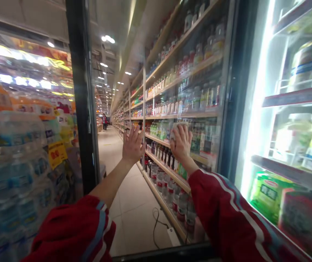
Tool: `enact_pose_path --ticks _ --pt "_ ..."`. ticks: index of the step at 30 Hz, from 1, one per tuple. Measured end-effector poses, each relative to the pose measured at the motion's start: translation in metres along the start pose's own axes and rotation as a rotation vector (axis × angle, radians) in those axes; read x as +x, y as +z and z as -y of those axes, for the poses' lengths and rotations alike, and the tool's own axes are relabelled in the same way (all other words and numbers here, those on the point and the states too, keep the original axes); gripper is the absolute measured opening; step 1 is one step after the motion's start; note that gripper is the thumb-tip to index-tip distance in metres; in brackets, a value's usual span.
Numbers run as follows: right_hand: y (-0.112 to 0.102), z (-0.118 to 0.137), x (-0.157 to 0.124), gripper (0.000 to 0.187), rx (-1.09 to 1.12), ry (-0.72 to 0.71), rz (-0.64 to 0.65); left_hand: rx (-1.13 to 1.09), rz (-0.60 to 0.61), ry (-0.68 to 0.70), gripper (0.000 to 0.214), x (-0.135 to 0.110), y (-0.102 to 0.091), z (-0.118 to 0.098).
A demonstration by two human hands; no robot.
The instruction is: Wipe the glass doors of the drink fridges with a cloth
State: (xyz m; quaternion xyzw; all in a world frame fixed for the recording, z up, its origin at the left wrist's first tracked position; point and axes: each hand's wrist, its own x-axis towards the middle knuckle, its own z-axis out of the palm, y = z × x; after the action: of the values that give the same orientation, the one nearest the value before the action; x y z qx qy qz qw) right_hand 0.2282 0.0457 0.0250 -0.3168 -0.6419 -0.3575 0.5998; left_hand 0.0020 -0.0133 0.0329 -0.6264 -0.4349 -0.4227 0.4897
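A glass door (82, 91) with a dark frame stands in front of me. My left hand (133, 146) lies flat against its pane, fingers spread, holding nothing. To the right, my right hand (182, 140) presses a pale cloth (172, 135) against the same glass. Only the cloth's edges show around the fingers; the rest is hidden under the hand. Both forearms are in red sleeves with white and blue stripes.
On the right, a lit refrigerator shelf (295, 96) carries drinks and green packs (265, 196). Beyond the pane, shelves of bottles (166, 182) line an aisle, with a power strip (173, 236) and cable on the floor. Water packs (22, 174) are stacked left. A person (104, 122) stands far off.
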Motion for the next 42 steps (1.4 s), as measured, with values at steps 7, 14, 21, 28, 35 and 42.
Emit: enact_pose_path --ticks 7,14,21,28,35,42 --pt "-0.002 0.002 0.008 0.048 -0.039 0.175 -0.090 -0.078 0.052 0.035 0.050 -0.010 -0.021 0.009" --pt "0.011 0.057 0.000 0.040 0.064 -0.159 0.116 -0.060 0.040 -0.014 0.046 -0.031 -0.021 0.016" --pt "0.008 0.041 0.018 0.044 0.051 0.163 -0.002 -0.027 0.021 -0.095 0.055 -0.042 -0.030 0.029" --pt "0.022 0.099 0.011 0.042 0.109 -0.080 0.152 -0.010 -0.007 -0.150 0.060 -0.047 -0.036 0.042" --pt "0.019 0.095 0.021 0.043 0.092 0.024 0.114 -0.003 0.026 -0.215 0.063 -0.057 -0.051 0.054" --pt "0.029 0.137 0.021 0.044 0.144 -0.184 0.207 0.006 0.050 -0.236 0.062 -0.068 -0.061 0.058"
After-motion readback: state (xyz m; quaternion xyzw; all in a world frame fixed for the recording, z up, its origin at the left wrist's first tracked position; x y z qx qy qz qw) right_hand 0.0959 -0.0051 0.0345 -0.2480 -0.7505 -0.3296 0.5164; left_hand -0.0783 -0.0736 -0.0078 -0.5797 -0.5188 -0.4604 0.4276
